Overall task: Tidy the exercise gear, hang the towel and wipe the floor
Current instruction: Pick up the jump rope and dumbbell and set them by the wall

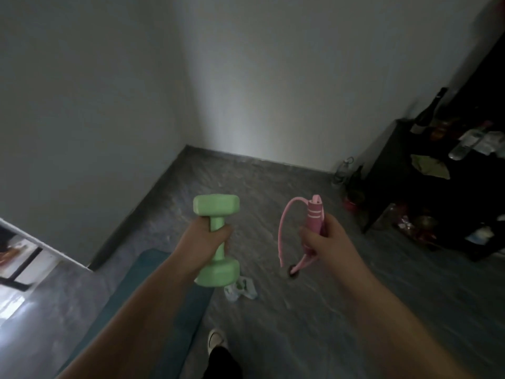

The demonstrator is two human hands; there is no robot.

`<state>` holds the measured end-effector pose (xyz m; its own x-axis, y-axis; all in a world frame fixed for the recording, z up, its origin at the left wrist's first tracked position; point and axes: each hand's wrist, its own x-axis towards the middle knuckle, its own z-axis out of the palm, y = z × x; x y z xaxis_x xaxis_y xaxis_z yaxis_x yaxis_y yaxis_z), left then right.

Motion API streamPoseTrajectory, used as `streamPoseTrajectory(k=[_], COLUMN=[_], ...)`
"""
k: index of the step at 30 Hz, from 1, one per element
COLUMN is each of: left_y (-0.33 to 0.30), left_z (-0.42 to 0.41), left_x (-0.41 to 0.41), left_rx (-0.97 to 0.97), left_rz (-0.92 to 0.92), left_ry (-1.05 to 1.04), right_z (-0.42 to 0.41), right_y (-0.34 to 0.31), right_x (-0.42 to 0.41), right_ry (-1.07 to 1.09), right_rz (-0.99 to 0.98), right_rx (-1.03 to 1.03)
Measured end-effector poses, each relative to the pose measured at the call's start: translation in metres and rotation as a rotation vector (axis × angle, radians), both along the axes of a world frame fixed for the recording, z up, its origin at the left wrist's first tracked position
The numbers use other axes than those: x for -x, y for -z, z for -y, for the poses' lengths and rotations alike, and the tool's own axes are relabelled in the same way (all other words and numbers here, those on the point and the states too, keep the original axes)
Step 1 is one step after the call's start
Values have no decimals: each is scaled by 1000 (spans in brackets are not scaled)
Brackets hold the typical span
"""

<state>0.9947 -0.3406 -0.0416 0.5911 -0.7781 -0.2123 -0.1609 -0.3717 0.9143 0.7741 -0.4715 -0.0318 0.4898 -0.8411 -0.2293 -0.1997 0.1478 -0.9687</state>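
Two hands over grey floor point(314, 310): left hand point(203, 243) grips dumbbell point(217, 239), right hand point(325, 242) clasps skipping rope point(314, 214).

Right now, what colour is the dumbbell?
Light green. The dumbbell, gripped by the left hand, shows clearly in the head view.

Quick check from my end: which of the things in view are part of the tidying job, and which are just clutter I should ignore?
Part of the job:
- green dumbbell, gripped by the left hand
- pink skipping rope, gripped by the right hand
- teal exercise mat on the grey floor
- crumpled white-and-green cloth on the floor

Just lying about:
- dark glass bottle on the black shelf unit
- clear plastic bottle
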Motion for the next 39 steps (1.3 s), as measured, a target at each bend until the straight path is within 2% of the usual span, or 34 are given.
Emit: streamPoseTrajectory(k=[5,13,20,31,39], left_y=[2,-16,-12,12,33], left_z=[47,127,206,422,532], left_x=[-69,-212,-288,-379,-452], left_rx=[71,123,133,78,-36], left_rz=[-67,-49,-83,-38,-50], left_ry=[-58,-109,-120,-97,-186], right_z=[46,125,206,428,575], right_y=[1,-9,2,26,45], right_x=[-73,-210,-278,-367,-431], right_ry=[-23,5,-1,-119,-116], right_rz=[-2,25,-35,-45,-78], right_rx=[25,64,82,143,69])
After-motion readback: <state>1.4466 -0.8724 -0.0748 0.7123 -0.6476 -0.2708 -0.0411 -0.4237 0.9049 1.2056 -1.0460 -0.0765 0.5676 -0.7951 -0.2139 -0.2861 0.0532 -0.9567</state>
